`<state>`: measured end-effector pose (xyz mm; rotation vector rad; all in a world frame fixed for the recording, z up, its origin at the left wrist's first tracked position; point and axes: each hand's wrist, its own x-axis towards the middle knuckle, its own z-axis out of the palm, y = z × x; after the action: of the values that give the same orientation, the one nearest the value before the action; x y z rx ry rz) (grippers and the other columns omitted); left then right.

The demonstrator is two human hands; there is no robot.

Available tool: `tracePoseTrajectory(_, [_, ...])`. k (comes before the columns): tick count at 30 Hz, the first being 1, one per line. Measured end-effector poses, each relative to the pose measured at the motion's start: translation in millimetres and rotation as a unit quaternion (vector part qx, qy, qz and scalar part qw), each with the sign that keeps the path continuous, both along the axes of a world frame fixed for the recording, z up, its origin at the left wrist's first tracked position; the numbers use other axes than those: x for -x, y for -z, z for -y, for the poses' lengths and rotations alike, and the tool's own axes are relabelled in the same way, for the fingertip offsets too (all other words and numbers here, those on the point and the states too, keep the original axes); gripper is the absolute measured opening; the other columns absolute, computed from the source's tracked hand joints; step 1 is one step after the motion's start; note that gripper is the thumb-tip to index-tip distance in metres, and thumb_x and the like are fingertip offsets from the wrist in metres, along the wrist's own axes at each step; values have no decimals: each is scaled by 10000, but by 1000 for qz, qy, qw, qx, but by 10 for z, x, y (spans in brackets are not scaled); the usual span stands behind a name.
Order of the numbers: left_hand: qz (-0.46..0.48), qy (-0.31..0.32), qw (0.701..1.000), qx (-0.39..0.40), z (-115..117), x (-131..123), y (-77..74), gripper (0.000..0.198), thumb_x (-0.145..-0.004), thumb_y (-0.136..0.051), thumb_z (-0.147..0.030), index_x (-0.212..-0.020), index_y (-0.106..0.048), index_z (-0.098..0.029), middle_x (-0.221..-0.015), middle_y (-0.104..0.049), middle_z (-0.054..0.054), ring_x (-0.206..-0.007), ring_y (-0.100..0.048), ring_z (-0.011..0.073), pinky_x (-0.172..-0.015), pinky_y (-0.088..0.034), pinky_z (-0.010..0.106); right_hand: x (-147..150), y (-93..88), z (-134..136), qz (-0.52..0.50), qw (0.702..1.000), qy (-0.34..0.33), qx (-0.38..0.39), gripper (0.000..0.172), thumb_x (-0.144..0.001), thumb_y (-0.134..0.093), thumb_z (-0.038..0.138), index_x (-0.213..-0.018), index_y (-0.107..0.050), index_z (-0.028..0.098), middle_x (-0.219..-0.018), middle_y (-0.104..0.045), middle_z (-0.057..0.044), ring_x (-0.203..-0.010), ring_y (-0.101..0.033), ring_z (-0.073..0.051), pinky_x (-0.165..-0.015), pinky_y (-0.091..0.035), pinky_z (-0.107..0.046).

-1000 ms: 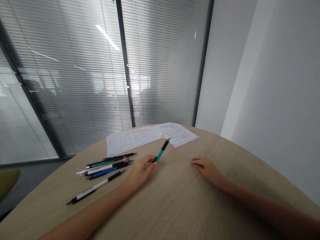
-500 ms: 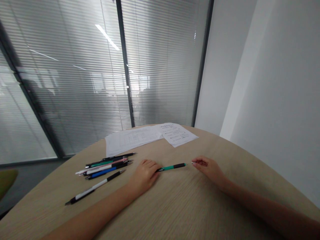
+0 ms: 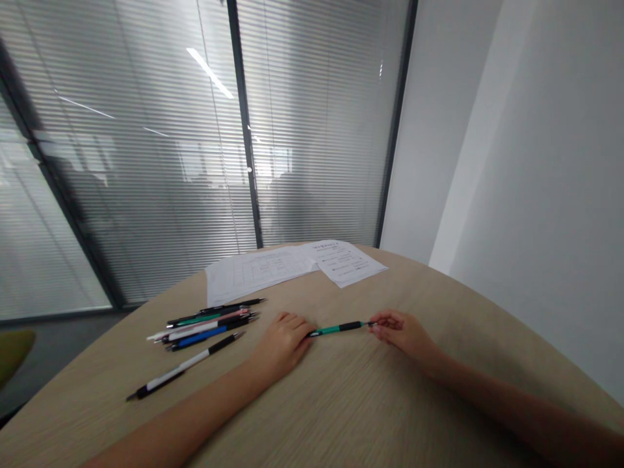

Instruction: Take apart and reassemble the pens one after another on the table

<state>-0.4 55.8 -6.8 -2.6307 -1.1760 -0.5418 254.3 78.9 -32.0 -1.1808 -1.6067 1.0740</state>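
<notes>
My left hand [image 3: 287, 341] rests on the table with its fingers closed round the rear end of a green pen [image 3: 336, 329]. The pen lies nearly level, its black grip pointing right toward my other hand. At its front end a thin point sticks out of the grip. My right hand [image 3: 397, 330] pinches with thumb and fingertips right at that point, on what looks like the small pen tip [image 3: 371, 324]. The fingers partly hide this little piece.
Left of my left hand lies a white and black pen [image 3: 182, 369]. Beyond it is a pile of several pens, a blue pen [image 3: 202, 337] among them. Printed papers [image 3: 263, 270] lie at the far edge of the round wooden table [image 3: 341, 409]. Glass panels with blinds stand behind.
My right hand has moved slightly left and down, closing the small gap to the pen's front end. My left hand and the green pen have hardly moved.
</notes>
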Motion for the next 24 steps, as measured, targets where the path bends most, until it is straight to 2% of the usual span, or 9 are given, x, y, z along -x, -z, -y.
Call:
tracePoseTrajectory(8, [3,22,1000,-6,4,-4,7,153,-795,-427,-186,-866,-561,-176,-752,-593,30,-717,-525,163,-707,-357,325,19,-6,8,30,1000,-7,-2,168,-612,-579,294,-733,-569,177,-569,-537,19,-499,-485,-91,-476,-378,-214])
tracePoseTrajectory(24, [2,84,996,-27,30,15,-1,193,-784,-419,-169,-930,-546,-164,-759,-596,41,-724,-524,160,-720,-357,328,-7,-25,23,93,995,-7,-35,191,-644,-551,331,-734,-604,171,-572,-541,9,-512,-472,-103,-486,-343,-219])
